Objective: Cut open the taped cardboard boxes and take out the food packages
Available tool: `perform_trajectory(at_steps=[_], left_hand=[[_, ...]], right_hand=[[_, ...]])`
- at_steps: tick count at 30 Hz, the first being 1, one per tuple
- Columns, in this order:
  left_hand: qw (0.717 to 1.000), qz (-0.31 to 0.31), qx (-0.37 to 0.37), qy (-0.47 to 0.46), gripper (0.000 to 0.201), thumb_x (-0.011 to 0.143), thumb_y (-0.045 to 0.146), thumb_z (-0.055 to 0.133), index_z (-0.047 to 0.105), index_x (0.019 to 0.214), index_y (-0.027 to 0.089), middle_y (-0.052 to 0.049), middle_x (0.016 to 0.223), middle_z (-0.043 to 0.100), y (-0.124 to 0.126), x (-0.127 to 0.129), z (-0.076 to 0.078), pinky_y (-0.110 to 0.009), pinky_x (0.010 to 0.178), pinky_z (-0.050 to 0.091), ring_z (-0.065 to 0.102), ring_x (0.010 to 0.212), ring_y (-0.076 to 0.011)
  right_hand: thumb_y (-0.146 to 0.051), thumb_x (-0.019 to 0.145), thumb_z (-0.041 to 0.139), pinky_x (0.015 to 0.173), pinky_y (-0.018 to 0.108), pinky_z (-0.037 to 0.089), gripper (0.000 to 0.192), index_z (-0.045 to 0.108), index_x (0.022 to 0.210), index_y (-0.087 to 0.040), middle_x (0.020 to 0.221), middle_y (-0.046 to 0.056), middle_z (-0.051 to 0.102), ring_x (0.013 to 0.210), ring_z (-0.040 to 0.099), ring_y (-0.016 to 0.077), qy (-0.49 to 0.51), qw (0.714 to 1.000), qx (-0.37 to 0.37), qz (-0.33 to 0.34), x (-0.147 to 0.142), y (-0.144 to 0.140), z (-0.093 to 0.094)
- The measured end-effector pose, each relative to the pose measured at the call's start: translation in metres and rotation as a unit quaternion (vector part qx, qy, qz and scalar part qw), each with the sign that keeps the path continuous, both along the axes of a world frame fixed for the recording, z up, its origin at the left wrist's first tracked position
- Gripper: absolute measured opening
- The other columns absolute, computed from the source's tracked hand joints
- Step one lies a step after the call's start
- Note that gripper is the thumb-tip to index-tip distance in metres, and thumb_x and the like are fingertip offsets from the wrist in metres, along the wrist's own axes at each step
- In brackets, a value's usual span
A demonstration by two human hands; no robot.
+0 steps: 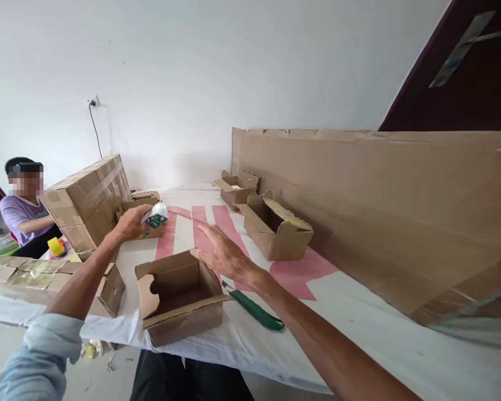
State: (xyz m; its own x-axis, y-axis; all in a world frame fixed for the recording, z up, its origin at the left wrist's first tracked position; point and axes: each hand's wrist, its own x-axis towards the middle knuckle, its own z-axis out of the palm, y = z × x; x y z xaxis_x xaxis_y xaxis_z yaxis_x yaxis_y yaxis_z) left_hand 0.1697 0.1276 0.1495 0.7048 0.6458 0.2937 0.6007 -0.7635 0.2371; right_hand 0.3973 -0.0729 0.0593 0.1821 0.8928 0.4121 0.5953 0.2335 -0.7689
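My left hand (132, 223) grips a small carton (156, 215) with a white top and green printed sides, held up at the far left of the nearest box. My right hand (223, 250) reaches over the table with its fingers stretched apart, holding nothing. Its thumb is close to the back right rim of an open cardboard box (187, 324), whose flaps stand up and out. Below my right forearm lies a knife with a green handle (256, 310), its blade partly hidden behind the box flap.
Two open boxes (278, 236) (236, 192) stand along a tall cardboard panel (359, 189). Another open box (150, 231) is behind my left hand. Taped boxes (87, 195) are stacked at left, beside a taped row (37, 275), yellow tape (57, 247) and a seated person (25, 217).
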Motion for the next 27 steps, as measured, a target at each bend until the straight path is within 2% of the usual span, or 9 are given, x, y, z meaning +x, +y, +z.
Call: perform_trajectory(at_steps=[3, 5, 8, 12, 15, 18, 22, 25, 27], left_hand=[[0.983, 0.065, 0.018, 0.173, 0.060, 0.075, 0.016, 0.087, 0.073, 0.131, 0.030, -0.009, 0.131, 0.077, 0.028, 0.015, -0.039, -0.043, 0.102, 0.055, 0.069, 0.125, -0.0359], [0.972, 0.082, 0.009, 0.221, 0.055, 0.076, 0.014, 0.088, 0.074, 0.127, 0.030, -0.011, 0.127, 0.077, 0.043, 0.025, -0.066, -0.044, 0.101, 0.056, 0.070, 0.123, -0.0363], [0.956, 0.098, 0.003, 0.277, 0.038, 0.095, 0.029, 0.080, 0.070, 0.131, 0.024, -0.012, 0.132, 0.072, 0.064, 0.034, -0.098, -0.047, 0.100, 0.059, 0.070, 0.120, -0.0305], [0.948, 0.118, 0.004, 0.295, 0.039, 0.104, 0.039, 0.070, 0.065, 0.137, 0.019, -0.011, 0.139, 0.067, 0.082, 0.039, -0.123, -0.048, 0.098, 0.062, 0.070, 0.118, -0.0267], [0.953, 0.134, 0.007, 0.273, 0.039, 0.104, 0.039, 0.070, 0.065, 0.137, 0.019, -0.012, 0.139, 0.067, 0.086, 0.038, -0.130, -0.048, 0.099, 0.062, 0.070, 0.118, -0.0270], [0.961, 0.149, 0.007, 0.231, 0.037, 0.103, 0.038, 0.071, 0.067, 0.135, 0.019, -0.012, 0.137, 0.068, 0.089, 0.034, -0.114, -0.048, 0.098, 0.062, 0.070, 0.117, -0.0268], [0.977, 0.154, 0.022, 0.143, 0.029, 0.101, 0.021, 0.068, 0.074, 0.129, 0.018, -0.014, 0.126, 0.076, 0.091, 0.014, -0.052, -0.041, 0.102, 0.058, 0.072, 0.119, -0.0287], [0.987, 0.133, 0.046, 0.080, 0.040, 0.111, 0.032, 0.047, 0.065, 0.143, 0.017, -0.014, 0.130, 0.075, 0.062, -0.013, -0.012, -0.038, 0.100, 0.058, 0.072, 0.117, -0.0261], [0.996, 0.071, 0.042, 0.028, 0.041, 0.107, 0.042, 0.056, 0.069, 0.138, 0.019, -0.011, 0.122, 0.076, 0.023, -0.029, -0.010, -0.035, 0.095, 0.059, 0.074, 0.110, -0.0258]], right_hand=[[-0.054, 0.083, 0.076, 0.102, 0.051, 0.051, 0.068, 0.061, 0.142, -0.023, 0.138, 0.016, 0.066, 0.115, 0.067, 0.0340, 0.028, 0.993, -0.114, -0.012, 0.008, -0.012, -0.026], [-0.052, 0.084, 0.074, 0.090, 0.044, 0.053, 0.051, 0.068, 0.125, -0.023, 0.126, 0.012, 0.071, 0.094, 0.068, 0.0271, 0.055, 0.986, -0.156, 0.014, 0.008, -0.014, -0.036], [-0.042, 0.084, 0.067, 0.074, 0.033, 0.050, 0.021, 0.066, 0.092, -0.023, 0.094, 0.003, 0.070, 0.074, 0.060, 0.0186, 0.094, 0.980, -0.161, 0.067, 0.010, -0.007, -0.040], [-0.033, 0.078, 0.061, 0.051, 0.025, 0.036, 0.015, 0.049, 0.074, -0.025, 0.061, -0.007, 0.042, 0.056, 0.042, 0.0127, 0.147, 0.958, -0.220, 0.108, 0.015, 0.010, -0.035], [-0.029, 0.077, 0.059, 0.046, 0.024, 0.035, 0.013, 0.048, 0.070, -0.025, 0.056, -0.008, 0.040, 0.051, 0.041, 0.0123, 0.165, 0.953, -0.229, 0.109, 0.017, 0.029, -0.033], [-0.026, 0.078, 0.059, 0.046, 0.023, 0.036, 0.014, 0.051, 0.067, -0.024, 0.053, -0.006, 0.046, 0.049, 0.045, 0.0123, 0.171, 0.964, -0.185, 0.086, 0.017, 0.056, -0.036], [-0.027, 0.086, 0.058, 0.046, 0.023, 0.039, 0.013, 0.058, 0.074, -0.022, 0.053, -0.005, 0.051, 0.048, 0.052, 0.0134, 0.189, 0.966, -0.169, 0.051, 0.013, 0.105, -0.041], [-0.027, 0.092, 0.057, 0.049, 0.025, 0.044, 0.016, 0.061, 0.077, -0.021, 0.058, -0.002, 0.057, 0.051, 0.057, 0.0148, 0.198, 0.968, -0.154, 0.014, 0.003, 0.146, -0.043], [-0.026, 0.096, 0.056, 0.054, 0.027, 0.048, 0.019, 0.064, 0.081, -0.019, 0.066, 0.002, 0.064, 0.055, 0.061, 0.0162, 0.197, 0.969, -0.147, -0.008, -0.006, 0.171, -0.042]])
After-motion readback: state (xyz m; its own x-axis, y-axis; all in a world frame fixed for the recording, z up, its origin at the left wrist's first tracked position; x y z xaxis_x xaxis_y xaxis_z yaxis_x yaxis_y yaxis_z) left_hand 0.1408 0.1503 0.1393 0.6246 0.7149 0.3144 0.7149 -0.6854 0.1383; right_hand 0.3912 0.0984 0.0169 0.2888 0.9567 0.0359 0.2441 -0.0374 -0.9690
